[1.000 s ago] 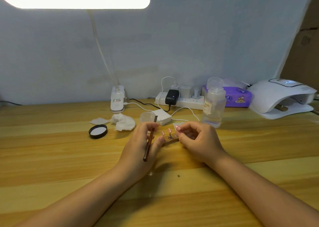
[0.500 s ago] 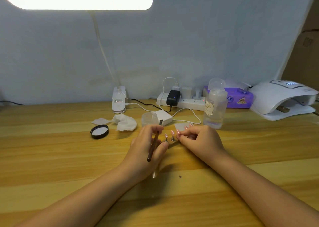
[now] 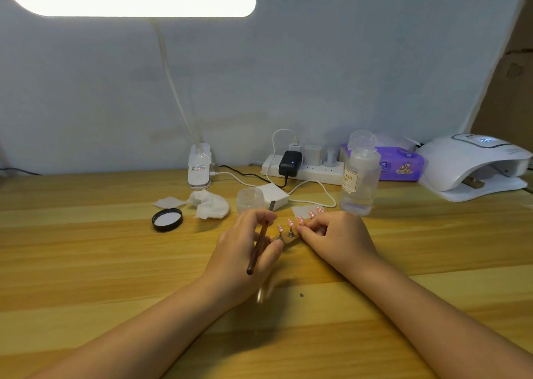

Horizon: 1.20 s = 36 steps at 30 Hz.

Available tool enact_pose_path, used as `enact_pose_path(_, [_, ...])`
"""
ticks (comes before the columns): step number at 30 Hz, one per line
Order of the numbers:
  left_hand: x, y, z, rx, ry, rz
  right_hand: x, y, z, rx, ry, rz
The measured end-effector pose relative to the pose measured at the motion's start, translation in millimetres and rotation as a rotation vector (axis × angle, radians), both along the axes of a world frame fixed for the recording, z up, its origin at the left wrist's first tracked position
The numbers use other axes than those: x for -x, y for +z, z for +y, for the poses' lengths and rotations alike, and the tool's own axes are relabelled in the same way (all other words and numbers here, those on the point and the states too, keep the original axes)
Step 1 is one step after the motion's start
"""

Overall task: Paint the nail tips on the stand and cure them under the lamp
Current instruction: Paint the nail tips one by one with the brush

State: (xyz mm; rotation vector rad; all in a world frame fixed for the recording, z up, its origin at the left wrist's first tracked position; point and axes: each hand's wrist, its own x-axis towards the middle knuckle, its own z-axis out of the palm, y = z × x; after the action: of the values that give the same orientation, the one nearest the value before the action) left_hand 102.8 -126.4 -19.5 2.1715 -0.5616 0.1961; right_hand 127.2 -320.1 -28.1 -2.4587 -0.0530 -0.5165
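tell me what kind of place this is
Probably a home nail-art desk: a white nail curing lamp, pink nail tips on a stand, a brush in the left hand, and a clear pump bottle.

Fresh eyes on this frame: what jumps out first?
The glowing bar of the desk lamp at top left dominates. At table centre, the left hand holds a brown brush while the right hand pinches at the stand of pink nail tips. The white curing lamp sits far right.
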Motion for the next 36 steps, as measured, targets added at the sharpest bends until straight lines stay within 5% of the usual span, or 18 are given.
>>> enact_pose_path(22, [0.8, -2.2, 0.7, -0.058, -0.052, -0.094, 10.5, 5.9, 5.0, 0.216, 0.181, -0.013])
enact_pose_path(29, [-2.3, 4.3, 2.8, 0.198, 0.071, -0.272, 13.2, 4.9, 4.4, 0.189, 0.203, -0.094])
enact_pose_path(36, [-17.5, 34.5, 20.1, 0.408, 0.144, -0.159, 8.9, 0.8, 2.3, 0.005, 0.182, -0.091])
